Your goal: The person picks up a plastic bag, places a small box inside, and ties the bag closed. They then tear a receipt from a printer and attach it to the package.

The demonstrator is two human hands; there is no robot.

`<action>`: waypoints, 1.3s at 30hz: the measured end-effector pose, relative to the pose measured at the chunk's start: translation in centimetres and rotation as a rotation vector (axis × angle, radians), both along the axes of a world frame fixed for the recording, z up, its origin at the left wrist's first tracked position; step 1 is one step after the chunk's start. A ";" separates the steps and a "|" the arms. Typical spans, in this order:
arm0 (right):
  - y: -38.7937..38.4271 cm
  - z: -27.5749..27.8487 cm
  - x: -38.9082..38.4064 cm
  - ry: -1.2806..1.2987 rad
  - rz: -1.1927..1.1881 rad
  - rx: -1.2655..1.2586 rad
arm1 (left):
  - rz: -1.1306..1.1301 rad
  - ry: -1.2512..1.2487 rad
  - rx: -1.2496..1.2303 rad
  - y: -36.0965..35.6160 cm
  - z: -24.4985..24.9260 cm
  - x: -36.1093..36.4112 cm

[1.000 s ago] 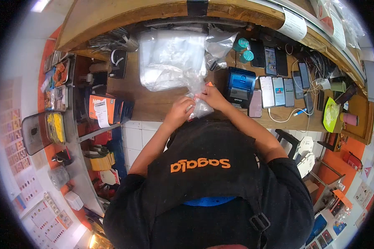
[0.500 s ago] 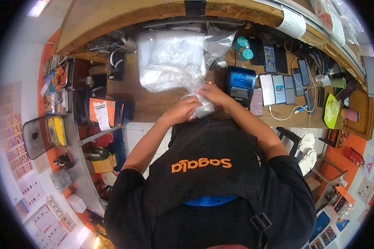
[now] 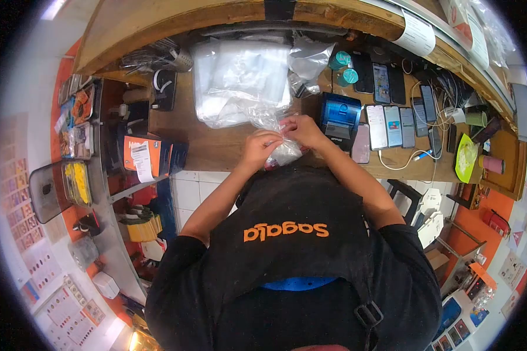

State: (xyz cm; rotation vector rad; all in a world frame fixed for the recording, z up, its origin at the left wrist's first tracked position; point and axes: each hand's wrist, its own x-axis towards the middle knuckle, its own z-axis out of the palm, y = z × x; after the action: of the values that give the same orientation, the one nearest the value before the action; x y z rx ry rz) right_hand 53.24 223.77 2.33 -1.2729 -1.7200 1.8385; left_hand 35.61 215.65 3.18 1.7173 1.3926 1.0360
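A clear plastic bag [image 3: 286, 152] with something reddish inside lies at the table's near edge, against the black apron. My left hand [image 3: 262, 147] grips the bag's gathered part from the left, fingers bent. From the right, my right hand [image 3: 303, 130] pinches the bag's neck between thumb and fingers. The bag's loose upper end spreads away from my hands toward a stack of clear plastic bags [image 3: 240, 79] lying flat on the wooden table [image 3: 199, 146]. What exactly the held bag contains cannot be made out.
Right of my hands stands a blue-and-black label printer [image 3: 340, 117]. Beyond it several phones [image 3: 377, 126] lie with white cables. Two teal-lidded containers [image 3: 349, 76] stand behind. Orange boxes [image 3: 143, 157] sit on the left, and a wooden shelf edge [image 3: 216, 22] overhangs the back.
My left hand has shifted slightly up and closer to my right hand at the bag's neck. The bag's loose end has bunched lower, and the view has moved slightly.
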 end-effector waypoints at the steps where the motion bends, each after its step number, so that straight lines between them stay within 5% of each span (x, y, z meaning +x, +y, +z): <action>1: 0.0 -0.1 0.1 -0.001 0.007 -0.004 | 0.067 -0.074 -0.059 -0.1 -0.2 0.3; 4: 0.4 -0.9 0.7 -0.016 0.034 -0.002 | 0.099 -0.002 0.006 0.0 -0.1 1.1; 9: 0.7 0.6 1.3 0.080 -0.107 -0.419 | 0.178 0.181 0.038 0.0 0.3 2.6; 19: 0.5 -0.6 1.3 0.244 -0.214 -0.498 | 0.220 0.386 0.054 -0.4 0.7 3.7; 39: 0.2 -1.1 1.1 0.226 -0.218 -0.428 | 0.206 0.366 -0.005 0.0 -0.1 3.7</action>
State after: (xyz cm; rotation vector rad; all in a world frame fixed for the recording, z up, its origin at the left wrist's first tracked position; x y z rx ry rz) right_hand 54.30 224.01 1.22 -1.2785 -1.0621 2.1866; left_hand 39.32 215.62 3.06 1.8538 1.8316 0.8492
